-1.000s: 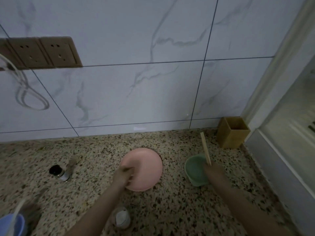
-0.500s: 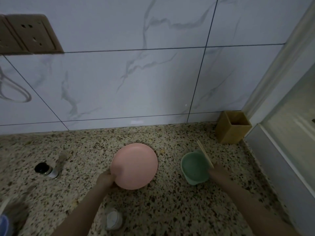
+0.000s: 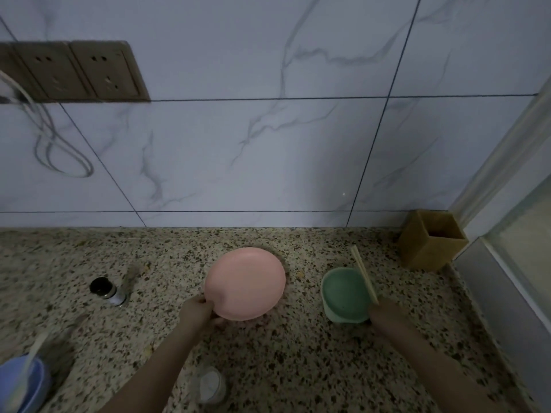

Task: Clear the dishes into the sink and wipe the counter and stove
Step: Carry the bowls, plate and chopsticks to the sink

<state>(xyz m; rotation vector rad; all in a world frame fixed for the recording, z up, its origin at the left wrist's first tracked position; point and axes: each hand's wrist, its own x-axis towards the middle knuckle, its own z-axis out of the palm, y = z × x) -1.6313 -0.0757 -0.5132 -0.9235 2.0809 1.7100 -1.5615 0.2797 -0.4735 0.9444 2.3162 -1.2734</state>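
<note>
Two dishes sit in my hands at a speckled counter (image 3: 268,368) below a marble-veined tiled wall (image 3: 268,144). My left hand (image 3: 198,312) pinches the near-left rim of a pink plate (image 3: 246,283), thumb on top and fingers curled beneath, the plate tipped up with its far edge just off the stone. My right hand (image 3: 384,315) grips the near-right rim of a green bowl (image 3: 346,296) together with a pair of chopsticks (image 3: 365,274), which slant up and away across the bowl's right side.

Taking the plate as the mark: the bowl is just to its right, apart from it. Farther right, at the wall and beside a pale door frame (image 3: 501,174), a tan square holder (image 3: 432,239) stands open-topped. Left of the plate lies a small dark-capped bottle (image 3: 107,290) on its side, well apart. Nearer me than the plate, between my forearms, is a small whitish container (image 3: 210,386), blurred. Far to the near left, at the picture's edge, a blue bowl (image 3: 25,383) holds a pale utensil (image 3: 29,362) whose kind I cannot tell. Above and left of the plate, on the wall, are brown sockets (image 3: 80,71) with a white cord (image 3: 50,144) looping down from them.

Nothing lies between the plate and the bowl; the bottle and the whitish container are the nearest things to my left arm.
</note>
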